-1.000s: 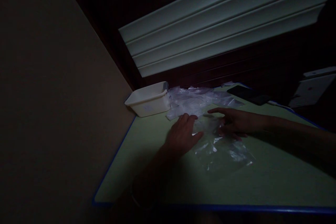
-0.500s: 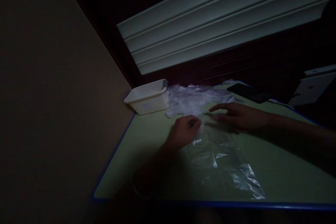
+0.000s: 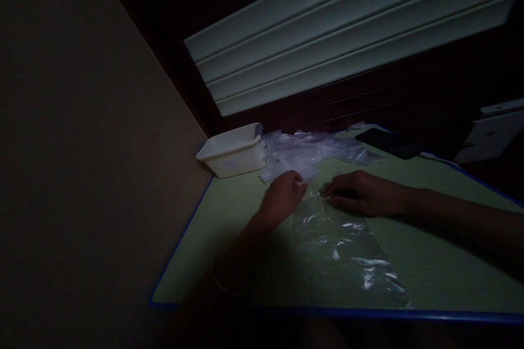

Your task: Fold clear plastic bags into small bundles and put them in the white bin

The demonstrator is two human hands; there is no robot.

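A clear plastic bag [image 3: 339,245] lies flat on the pale green table [image 3: 446,262], its lower end close to the front edge. At its far end my left hand [image 3: 283,196] pinches the left corner between thumb and fingers. Across from it, my right hand [image 3: 360,193] has its fingertips closed on the bag's right side at the top. Just beyond both hands spreads a heap of crumpled clear plastic bags [image 3: 303,150]. Dim light hides the exact outline of the held bag.
A white plastic bin [image 3: 233,161] stands at the table's back left, against the wall [image 3: 102,147]. Toward the back right lies a dark flat phone-like object [image 3: 387,142] with a white cable [image 3: 440,160]. White slats [image 3: 347,27] rise behind the table.
My right hand has come down and left, its spread fingers closing on the bag's top. The left hand has shifted slightly up and left, still pinching.
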